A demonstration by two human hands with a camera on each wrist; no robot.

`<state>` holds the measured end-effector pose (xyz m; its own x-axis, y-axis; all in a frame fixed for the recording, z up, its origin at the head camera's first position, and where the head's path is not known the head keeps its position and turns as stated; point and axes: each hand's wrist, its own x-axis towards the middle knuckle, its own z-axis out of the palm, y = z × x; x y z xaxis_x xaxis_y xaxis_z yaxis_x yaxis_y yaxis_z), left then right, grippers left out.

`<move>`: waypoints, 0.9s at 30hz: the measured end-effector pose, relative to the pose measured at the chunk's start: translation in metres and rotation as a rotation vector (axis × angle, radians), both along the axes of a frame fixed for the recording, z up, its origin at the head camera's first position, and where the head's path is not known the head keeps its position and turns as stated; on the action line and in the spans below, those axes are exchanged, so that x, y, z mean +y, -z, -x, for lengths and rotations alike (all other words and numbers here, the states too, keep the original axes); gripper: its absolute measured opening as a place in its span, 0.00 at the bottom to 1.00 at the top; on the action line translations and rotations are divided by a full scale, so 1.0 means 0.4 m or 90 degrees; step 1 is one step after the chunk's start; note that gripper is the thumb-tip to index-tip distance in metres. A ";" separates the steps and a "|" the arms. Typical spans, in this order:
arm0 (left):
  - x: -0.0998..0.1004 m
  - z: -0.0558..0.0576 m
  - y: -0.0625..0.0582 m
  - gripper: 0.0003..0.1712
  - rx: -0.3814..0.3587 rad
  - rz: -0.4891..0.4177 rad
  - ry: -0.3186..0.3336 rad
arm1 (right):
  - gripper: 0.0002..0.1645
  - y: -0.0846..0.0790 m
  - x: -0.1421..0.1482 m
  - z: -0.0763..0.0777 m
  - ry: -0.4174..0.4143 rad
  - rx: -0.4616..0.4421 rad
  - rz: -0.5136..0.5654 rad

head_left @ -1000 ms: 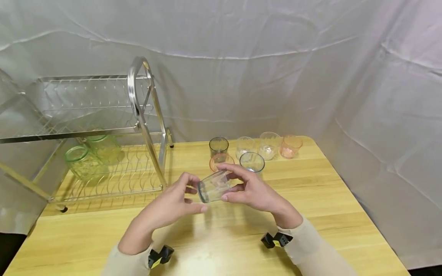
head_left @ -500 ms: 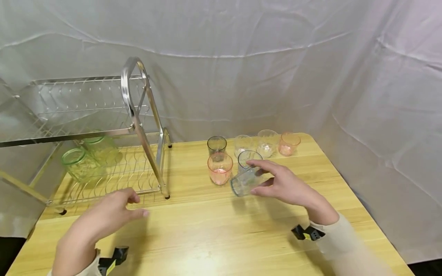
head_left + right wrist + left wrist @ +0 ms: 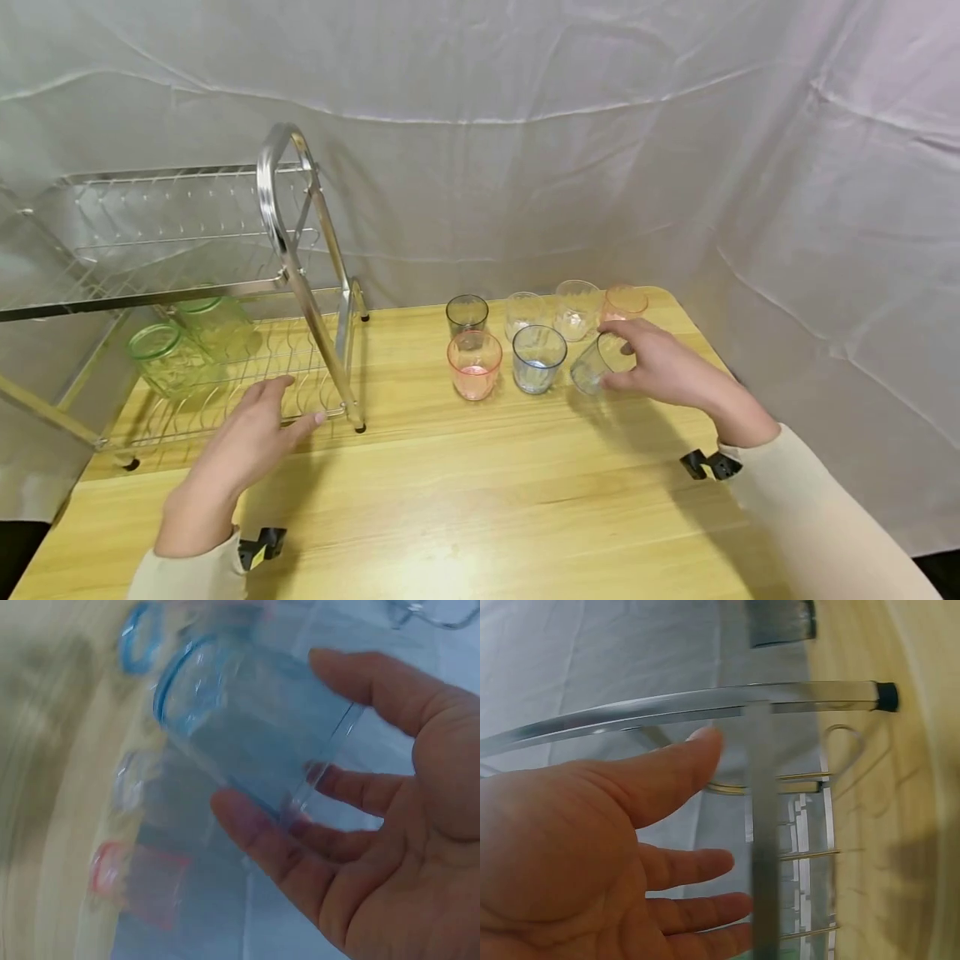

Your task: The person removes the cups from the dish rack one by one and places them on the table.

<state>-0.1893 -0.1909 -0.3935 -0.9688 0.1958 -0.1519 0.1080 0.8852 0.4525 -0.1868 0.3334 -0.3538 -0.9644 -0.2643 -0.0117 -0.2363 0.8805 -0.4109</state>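
My right hand [image 3: 663, 367] grips a pale blue-tinted drinking glass [image 3: 588, 371], fingers and thumb curled round one end. The glass tilts close over the table, just right of an upright blue-rimmed glass [image 3: 536, 362]. In the right wrist view, the held glass [image 3: 247, 720] points its blue rim away from the palm. Left of the blue-rimmed glass stands a pink glass [image 3: 475, 375]. My left hand [image 3: 247, 437] holds nothing; its fingers extend at the front of the metal dish rack [image 3: 318, 329]. The left wrist view shows that hand [image 3: 577, 847] beside a rack post [image 3: 763, 825].
Behind the front glasses stand a dark grey glass [image 3: 467, 312], two clear glasses and another pink glass [image 3: 622, 300], partly behind my right hand. Two green glasses lean on the rack's lower tier at the left. A grey curtain [image 3: 480, 183] hangs behind the wooden table [image 3: 465, 500].
My right hand has carried the glass rightward, from in front of the pink glass to beside the blue-rimmed one. My left hand has moved away from that glass, leftward to the rack.
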 end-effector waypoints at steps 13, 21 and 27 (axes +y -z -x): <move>0.005 0.009 0.031 0.54 0.002 0.006 0.004 | 0.48 0.072 0.010 0.094 0.032 -0.011 -0.096; 0.006 0.009 0.030 0.56 -0.001 0.006 0.005 | 0.47 0.102 0.001 0.119 0.034 -0.021 -0.098; 0.003 0.013 0.028 0.55 -0.007 0.004 0.012 | 0.49 0.114 0.000 0.126 0.052 -0.034 -0.100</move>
<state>-0.1944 -0.1896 -0.4048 -0.9632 0.2138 -0.1632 0.1206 0.8856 0.4485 -0.2371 0.3333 -0.3994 -0.9796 -0.1752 -0.0983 -0.1423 0.9505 -0.2764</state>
